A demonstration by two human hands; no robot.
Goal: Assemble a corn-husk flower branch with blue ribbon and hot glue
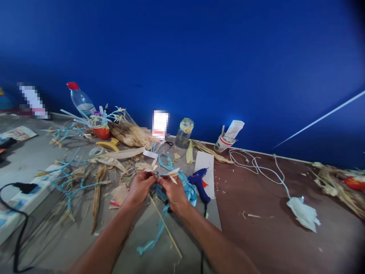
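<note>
My left hand (142, 185) and my right hand (173, 193) meet over the grey mat (71, 243), fingers pinched on a small bundle of dried husk strips (173, 173) wrapped with light blue ribbon (159, 228). The ribbon trails down towards me and coils by my right hand. A thin wooden stick (167, 228) slants out from under my hands. A blue glue gun (199, 184) lies just right of my right hand on a white paper sheet (205, 161).
Husk scraps and blue-wrapped stems (71, 182) litter the left. At the blue wall stand a red-capped bottle (81, 101), a red pot (101, 131), a husk bundle (129, 135), a glass jar (184, 132) and a paper cup (222, 144). A white cable (262, 169) crosses the brown tabletop.
</note>
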